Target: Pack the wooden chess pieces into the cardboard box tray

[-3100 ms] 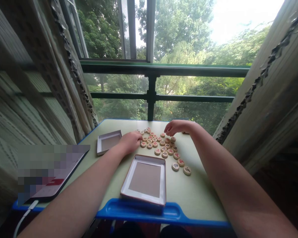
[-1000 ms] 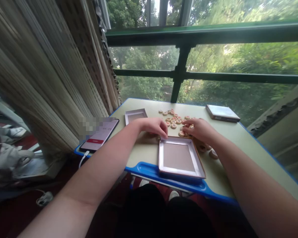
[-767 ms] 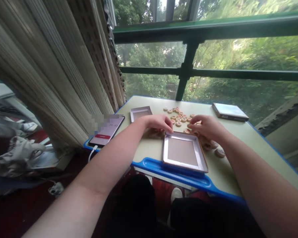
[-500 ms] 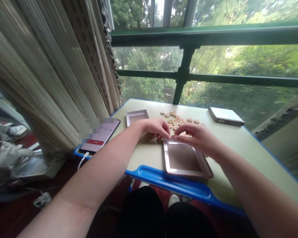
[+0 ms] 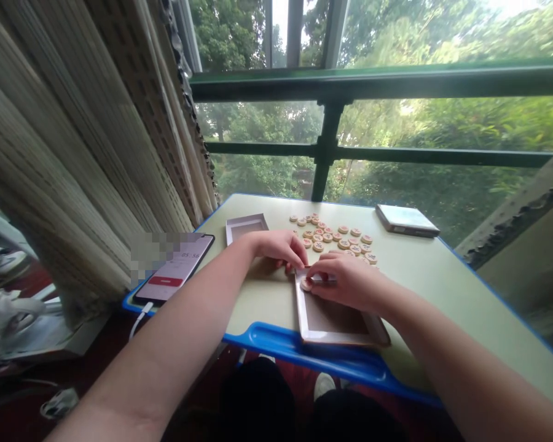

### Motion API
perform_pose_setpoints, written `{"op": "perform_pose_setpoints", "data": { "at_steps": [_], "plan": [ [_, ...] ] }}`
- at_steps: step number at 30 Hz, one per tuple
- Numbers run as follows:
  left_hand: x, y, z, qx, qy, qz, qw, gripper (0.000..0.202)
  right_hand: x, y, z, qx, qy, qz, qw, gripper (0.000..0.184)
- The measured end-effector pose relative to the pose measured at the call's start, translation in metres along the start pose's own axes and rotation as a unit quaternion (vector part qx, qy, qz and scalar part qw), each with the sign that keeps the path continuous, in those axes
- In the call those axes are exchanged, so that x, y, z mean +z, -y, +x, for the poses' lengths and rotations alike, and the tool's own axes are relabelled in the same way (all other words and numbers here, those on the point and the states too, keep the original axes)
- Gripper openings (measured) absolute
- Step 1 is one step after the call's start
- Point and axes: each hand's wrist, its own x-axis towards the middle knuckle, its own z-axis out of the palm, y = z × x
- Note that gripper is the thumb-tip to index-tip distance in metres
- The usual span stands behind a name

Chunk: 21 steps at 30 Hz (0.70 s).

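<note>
A shallow white box tray (image 5: 332,328) with a brown floor lies at the near edge of the small green table (image 5: 442,276). My right hand (image 5: 345,281) reaches over its far left corner and pinches a round wooden chess piece (image 5: 306,284) down inside it. My left hand (image 5: 281,247) rests with curled fingers on the table just beyond that corner, touching the tray's rim; what it holds, if anything, is hidden. Several more wooden chess pieces (image 5: 332,234) with red and dark characters lie scattered behind the hands.
A second shallow box half (image 5: 246,227) sits at the far left. A phone (image 5: 177,273) on a white cable lies on the left edge. A flat closed box (image 5: 406,220) is at the far right. Curtains flank the window; a blue lip (image 5: 276,337) edges the table.
My right hand has come from the pile of pieces over the near tray and set a piece into its corner. My left hand stayed by the tray's corner. The view swung left.
</note>
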Motion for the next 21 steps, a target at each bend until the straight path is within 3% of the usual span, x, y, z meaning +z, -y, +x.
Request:
{"op": "perform_pose_setpoints", "data": {
  "at_steps": [8, 21],
  "plan": [
    [-0.001, 0.0025, 0.002, 0.006, 0.012, -0.013, 1.0, 0.022, 0.0065, 0.0002, 0.0013, -0.004, -0.019, -0.011, 1.0, 0.016],
    [-0.0042, 0.0038, 0.0004, 0.017, 0.029, 0.012, 0.999, 0.027, 0.002, 0.0045, 0.0004, 0.004, 0.003, -0.016, 1.0, 0.021]
  ]
}}
